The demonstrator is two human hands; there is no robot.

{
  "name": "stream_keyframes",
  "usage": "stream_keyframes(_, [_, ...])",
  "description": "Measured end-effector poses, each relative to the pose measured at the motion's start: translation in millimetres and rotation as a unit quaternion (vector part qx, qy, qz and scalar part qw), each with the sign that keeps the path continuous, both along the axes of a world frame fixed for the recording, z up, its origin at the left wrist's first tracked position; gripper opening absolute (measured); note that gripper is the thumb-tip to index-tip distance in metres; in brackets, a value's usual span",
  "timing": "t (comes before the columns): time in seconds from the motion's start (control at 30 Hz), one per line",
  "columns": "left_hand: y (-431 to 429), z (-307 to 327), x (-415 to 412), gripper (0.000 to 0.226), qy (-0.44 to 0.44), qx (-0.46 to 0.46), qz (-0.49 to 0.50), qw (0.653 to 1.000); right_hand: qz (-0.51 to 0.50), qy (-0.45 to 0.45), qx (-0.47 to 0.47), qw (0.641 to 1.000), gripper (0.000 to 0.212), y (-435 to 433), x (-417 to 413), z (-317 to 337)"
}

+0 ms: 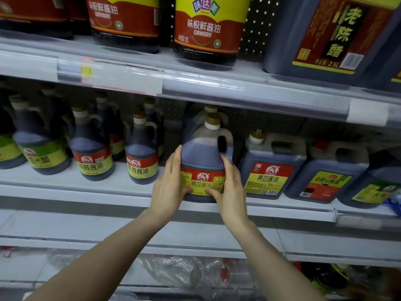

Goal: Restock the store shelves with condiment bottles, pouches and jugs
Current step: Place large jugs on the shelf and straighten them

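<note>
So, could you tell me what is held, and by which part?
Left hand and right hand clasp the soy sauce jug by its labelled lower sides.

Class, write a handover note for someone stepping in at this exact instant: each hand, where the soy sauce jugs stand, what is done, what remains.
Left hand: grips the left side of the round soy sauce jug.
Right hand: holds its front, thumb on the label.
Jug: upright at the front edge of the middle shelf, between the small bottles and the square jug. Whether its weight is fully down cannot be told.
Done: the jug is at its slot, label forward.
Left: probably slide it back in line, let go, fetch more stock.
</note>
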State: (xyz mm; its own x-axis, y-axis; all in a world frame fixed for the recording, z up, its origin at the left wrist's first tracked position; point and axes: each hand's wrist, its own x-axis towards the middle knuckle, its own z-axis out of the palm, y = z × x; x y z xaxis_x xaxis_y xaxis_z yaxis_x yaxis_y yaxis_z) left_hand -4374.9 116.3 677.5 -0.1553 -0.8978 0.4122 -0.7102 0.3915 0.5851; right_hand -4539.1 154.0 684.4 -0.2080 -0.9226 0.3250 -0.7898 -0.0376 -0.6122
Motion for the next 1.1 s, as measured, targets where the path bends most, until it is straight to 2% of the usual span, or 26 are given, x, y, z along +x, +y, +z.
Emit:
stream_keyframes(0.77, [3,8,-1,0.111,-0.015,0.018,0.006,1.000,0.021,0.022,0.023,0.999,0.098,3,-5,9])
stream_keyframes(0.93, [10,18,-7,0.107,-0.016,-0.006,0.018,1.000,0.032,0.032,0.011,0.999,0.097,7,-15,14])
stream_keyframes(1.1, [24,25,-14,0.098,-0.031,-0.068,0.038,0.996,0.039,0.015,-0.036,0.998,0.097,10,-24,17])
